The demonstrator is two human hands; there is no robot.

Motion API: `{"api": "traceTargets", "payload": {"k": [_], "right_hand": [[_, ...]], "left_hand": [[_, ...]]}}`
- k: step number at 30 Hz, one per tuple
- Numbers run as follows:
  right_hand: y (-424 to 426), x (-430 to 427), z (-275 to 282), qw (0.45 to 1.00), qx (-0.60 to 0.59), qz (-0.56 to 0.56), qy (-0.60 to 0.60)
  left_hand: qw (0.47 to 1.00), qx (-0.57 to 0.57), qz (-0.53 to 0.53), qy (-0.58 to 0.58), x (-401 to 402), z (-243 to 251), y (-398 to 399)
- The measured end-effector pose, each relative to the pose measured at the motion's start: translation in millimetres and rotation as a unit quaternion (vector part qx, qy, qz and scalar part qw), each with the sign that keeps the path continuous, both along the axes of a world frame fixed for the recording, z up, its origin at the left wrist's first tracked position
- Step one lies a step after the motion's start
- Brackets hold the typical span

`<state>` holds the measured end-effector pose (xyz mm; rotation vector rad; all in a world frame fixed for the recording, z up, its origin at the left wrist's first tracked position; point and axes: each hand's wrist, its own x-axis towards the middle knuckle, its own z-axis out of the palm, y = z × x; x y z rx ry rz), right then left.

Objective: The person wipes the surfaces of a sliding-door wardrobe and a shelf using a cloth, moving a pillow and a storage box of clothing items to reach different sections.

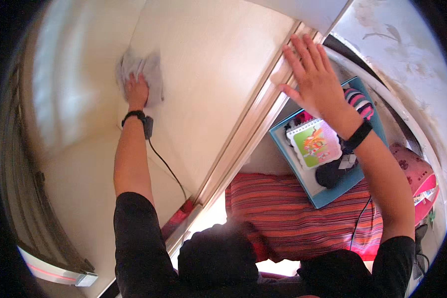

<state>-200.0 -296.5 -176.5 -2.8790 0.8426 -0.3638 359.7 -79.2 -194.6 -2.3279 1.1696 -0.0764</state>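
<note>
A thin greyish cloth lies against a smooth cream-coloured panel, its folds slightly blurred. My left hand rests on the lower middle of the cloth, pressing it to the panel; the fingertips are partly lost in its folds. My right hand is spread, with its fingers at the ridged edge frame of the panel and nothing held in it. Both wrists wear black bands, and a black cable runs from the device at my left wrist.
Below my right forearm, a blue open box holds a spiral notepad, a striped knitted item and dark items. It sits on a red striped cloth. A pink patterned bag is at the right, a dark curved strip at far left.
</note>
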Motion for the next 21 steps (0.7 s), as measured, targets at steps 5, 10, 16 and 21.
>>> {"api": "traceTargets", "payload": {"k": [5,10,16,21], "right_hand": [[-1,3,1,1.000,-0.022,0.007,-0.016],[0,-1,-6,0.998,-0.065,-0.003,-0.010],[7,8,-11,0.997,-0.071,-0.019,0.024],[11,13,7,0.989,-0.030,-0.058,0.132]], "left_hand": [[0.963,0.110,0.246,-0.018,71,4,184],[0.931,0.126,0.341,0.026,-11,-2,162],[0.862,-0.213,0.456,0.053,-157,3,163],[0.861,-0.204,0.454,0.106,-288,30,146]]}}
